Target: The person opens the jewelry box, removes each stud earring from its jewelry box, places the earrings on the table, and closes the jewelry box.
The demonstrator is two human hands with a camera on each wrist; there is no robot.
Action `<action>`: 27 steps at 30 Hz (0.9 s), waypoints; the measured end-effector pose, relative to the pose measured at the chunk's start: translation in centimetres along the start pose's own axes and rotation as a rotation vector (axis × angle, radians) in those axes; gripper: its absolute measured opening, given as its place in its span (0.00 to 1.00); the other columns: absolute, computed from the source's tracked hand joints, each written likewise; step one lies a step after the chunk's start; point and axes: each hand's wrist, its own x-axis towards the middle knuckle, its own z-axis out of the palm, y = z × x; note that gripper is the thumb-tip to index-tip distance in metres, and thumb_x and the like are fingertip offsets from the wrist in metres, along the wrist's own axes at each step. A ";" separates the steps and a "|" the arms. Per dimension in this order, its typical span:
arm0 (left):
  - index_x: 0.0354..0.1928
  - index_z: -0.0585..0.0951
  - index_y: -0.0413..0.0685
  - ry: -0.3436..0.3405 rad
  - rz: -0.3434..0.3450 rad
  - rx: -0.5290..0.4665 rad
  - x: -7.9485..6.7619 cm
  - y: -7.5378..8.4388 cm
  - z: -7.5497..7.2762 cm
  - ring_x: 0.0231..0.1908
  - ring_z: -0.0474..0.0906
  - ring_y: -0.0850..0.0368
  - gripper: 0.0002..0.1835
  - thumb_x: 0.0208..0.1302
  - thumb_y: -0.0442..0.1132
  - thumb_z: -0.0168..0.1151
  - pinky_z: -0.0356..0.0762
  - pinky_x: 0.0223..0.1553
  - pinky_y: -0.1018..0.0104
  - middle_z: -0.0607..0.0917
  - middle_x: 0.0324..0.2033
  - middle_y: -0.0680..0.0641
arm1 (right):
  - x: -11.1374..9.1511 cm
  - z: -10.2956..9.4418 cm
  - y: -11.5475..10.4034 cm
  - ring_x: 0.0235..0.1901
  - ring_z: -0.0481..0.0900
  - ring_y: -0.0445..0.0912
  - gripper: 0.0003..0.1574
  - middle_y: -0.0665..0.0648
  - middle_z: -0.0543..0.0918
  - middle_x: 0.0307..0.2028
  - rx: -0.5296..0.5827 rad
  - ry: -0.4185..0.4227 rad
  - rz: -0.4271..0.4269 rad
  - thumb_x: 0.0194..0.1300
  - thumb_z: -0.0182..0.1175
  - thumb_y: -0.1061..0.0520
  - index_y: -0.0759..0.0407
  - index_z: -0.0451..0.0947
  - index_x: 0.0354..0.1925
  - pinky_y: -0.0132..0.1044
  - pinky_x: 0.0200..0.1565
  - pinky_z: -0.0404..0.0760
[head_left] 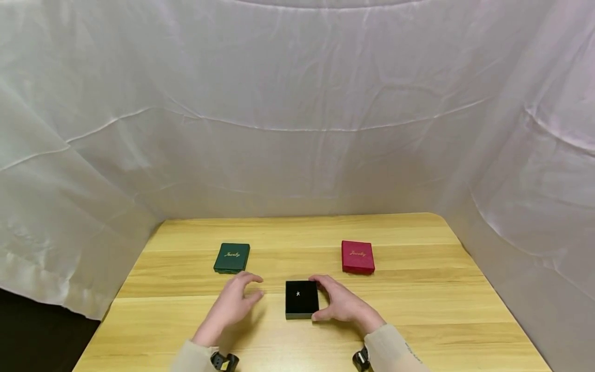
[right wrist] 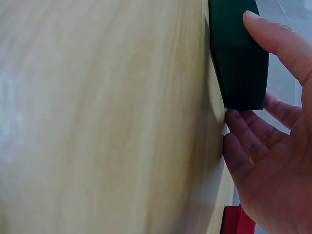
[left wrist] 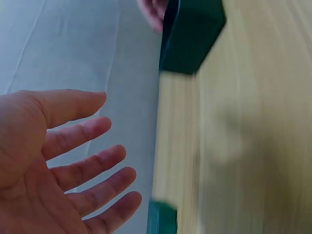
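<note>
A jewelry box base [head_left: 302,305] with a black lining sits on the table in front of me, a tiny silver star-shaped piece [head_left: 298,293] on its lining. In the right wrist view the base's sides [right wrist: 241,73] look dark green. My right hand [head_left: 341,301] holds it from the right, thumb at the near corner and fingers at the far one. My left hand [head_left: 234,301] hovers to the left of the base, fingers spread and relaxed, palm facing it, holding nothing. Just beyond the left hand lies a dark green square box or lid [head_left: 231,257] with gold lettering.
A red jewelry box [head_left: 358,257] with gold lettering lies at the right, beyond my right hand. The wooden table [head_left: 418,289] has pale cloth [head_left: 302,165] hanging behind it and along both sides. Black bands [head_left: 224,361] are on both wrists.
</note>
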 end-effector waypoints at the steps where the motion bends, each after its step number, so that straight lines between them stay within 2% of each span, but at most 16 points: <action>1: 0.49 0.83 0.42 -0.017 0.023 -0.004 0.1 0.4 0.4 0.53 0.75 0.41 0.15 0.61 0.36 0.68 0.71 0.56 0.41 0.80 0.51 0.43 | 0.0 0.0 0.0 0.63 0.67 0.53 0.54 0.57 0.69 0.65 0.002 0.000 0.001 0.47 0.78 0.51 0.57 0.64 0.68 0.56 0.66 0.59; 5: 0.49 0.83 0.41 -0.080 0.105 -0.017 0.8 1.7 2.1 0.51 0.76 0.43 0.14 0.61 0.37 0.68 0.73 0.54 0.44 0.79 0.49 0.44 | 0.0 0.0 -0.1 0.63 0.67 0.53 0.53 0.57 0.69 0.64 0.001 0.003 0.000 0.47 0.78 0.52 0.57 0.64 0.68 0.56 0.66 0.60; 8: 0.49 0.83 0.42 -0.112 0.134 -0.012 1.3 2.2 3.2 0.50 0.76 0.45 0.14 0.62 0.37 0.68 0.75 0.52 0.46 0.79 0.49 0.45 | 0.0 0.0 0.0 0.63 0.68 0.53 0.53 0.57 0.70 0.64 -0.010 0.003 -0.006 0.47 0.78 0.51 0.57 0.64 0.68 0.56 0.66 0.61; 20: 0.40 0.86 0.46 -0.114 0.127 0.020 2.7 2.3 5.6 0.47 0.75 0.46 0.06 0.61 0.38 0.69 0.73 0.50 0.46 0.79 0.45 0.46 | 0.2 0.0 0.2 0.62 0.69 0.52 0.53 0.57 0.70 0.63 -0.027 0.001 -0.019 0.47 0.78 0.50 0.57 0.64 0.67 0.54 0.65 0.62; 27: 0.41 0.87 0.47 -0.133 0.146 0.067 2.9 2.2 6.4 0.47 0.74 0.45 0.08 0.60 0.38 0.69 0.73 0.48 0.46 0.79 0.45 0.45 | 0.2 0.0 0.0 0.62 0.68 0.52 0.53 0.57 0.70 0.64 -0.023 -0.006 -0.009 0.48 0.78 0.50 0.57 0.64 0.68 0.54 0.66 0.62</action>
